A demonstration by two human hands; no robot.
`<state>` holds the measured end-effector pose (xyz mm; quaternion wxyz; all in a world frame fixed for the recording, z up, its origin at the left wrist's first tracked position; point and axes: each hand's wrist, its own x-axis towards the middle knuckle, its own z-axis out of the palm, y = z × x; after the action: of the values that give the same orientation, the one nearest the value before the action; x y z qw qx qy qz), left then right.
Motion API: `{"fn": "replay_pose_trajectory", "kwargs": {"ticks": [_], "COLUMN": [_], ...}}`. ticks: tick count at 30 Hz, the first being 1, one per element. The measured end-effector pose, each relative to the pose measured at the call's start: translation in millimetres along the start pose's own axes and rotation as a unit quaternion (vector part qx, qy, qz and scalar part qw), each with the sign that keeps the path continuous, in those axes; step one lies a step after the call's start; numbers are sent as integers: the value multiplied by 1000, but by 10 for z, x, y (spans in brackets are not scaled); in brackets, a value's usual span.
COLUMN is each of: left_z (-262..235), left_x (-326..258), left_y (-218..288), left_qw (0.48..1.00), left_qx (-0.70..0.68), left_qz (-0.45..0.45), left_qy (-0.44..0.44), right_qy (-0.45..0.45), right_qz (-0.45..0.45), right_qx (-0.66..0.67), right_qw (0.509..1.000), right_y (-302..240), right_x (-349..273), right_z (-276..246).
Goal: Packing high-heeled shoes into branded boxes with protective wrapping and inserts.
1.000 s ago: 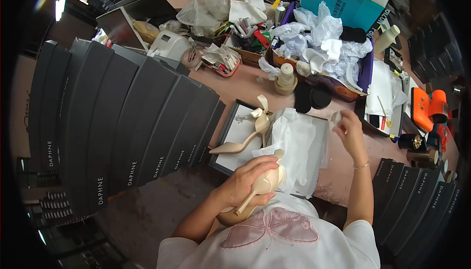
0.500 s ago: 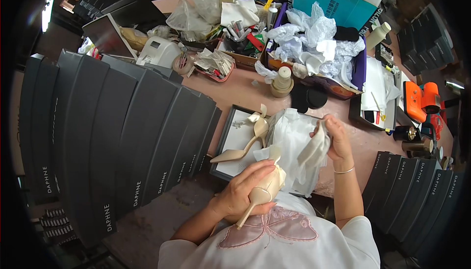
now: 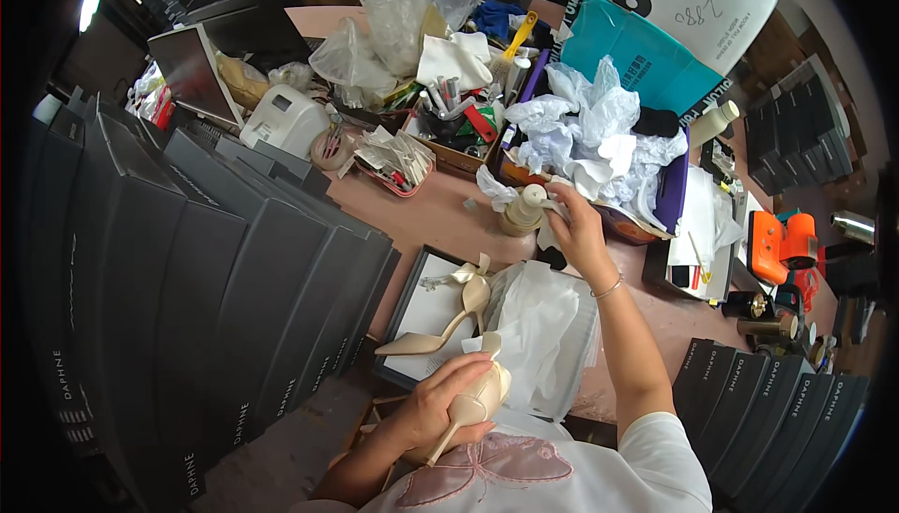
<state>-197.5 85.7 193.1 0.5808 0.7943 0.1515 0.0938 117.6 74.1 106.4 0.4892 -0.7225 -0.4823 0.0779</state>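
My left hand (image 3: 437, 401) is wrapped round a beige high-heeled shoe (image 3: 479, 398), its slim heel pointing down toward my shirt. Stretched forward, my right hand (image 3: 581, 230) pinches a white cloth (image 3: 554, 206) at the top of a squat dispenser bottle (image 3: 523, 216). Most of the cloth is hidden by my fingers. A matching beige shoe (image 3: 438, 335) lies on its side in an open dark shoebox (image 3: 401, 312) in front of me. White tissue paper (image 3: 538, 312) spreads out beside it, over the box's right half.
Stacked dark shoeboxes rise at the left (image 3: 215, 260) and the lower right (image 3: 768, 401). Behind the bottle stands a purple box (image 3: 682, 171) full of crumpled white paper. A small tray of paper slips (image 3: 398, 159), a white label printer (image 3: 290, 120) and an orange device (image 3: 782, 241) occupy the table.
My right hand has moved forward with the cloth, from above the tissue paper to the dispenser bottle. The left hand keeps hold of the shoe. The whole view has shifted slightly.
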Motion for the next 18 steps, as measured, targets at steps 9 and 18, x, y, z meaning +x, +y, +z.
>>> {"fn": "replay_pose_trajectory", "kwargs": {"ticks": [9, 18], "left_z": [6, 47], "left_x": [22, -31], "left_y": [-17, -39], "left_qw": [999, 999], "left_qx": [-27, -3], "left_qz": [-32, -42], "left_qy": [-6, 20], "right_qy": [-25, 39], "right_qz": [-93, -72], "right_qx": [-193, -150], "right_qw": [976, 985], "right_y": [201, 388], "right_x": [132, -150], "right_z": [138, 391]}}
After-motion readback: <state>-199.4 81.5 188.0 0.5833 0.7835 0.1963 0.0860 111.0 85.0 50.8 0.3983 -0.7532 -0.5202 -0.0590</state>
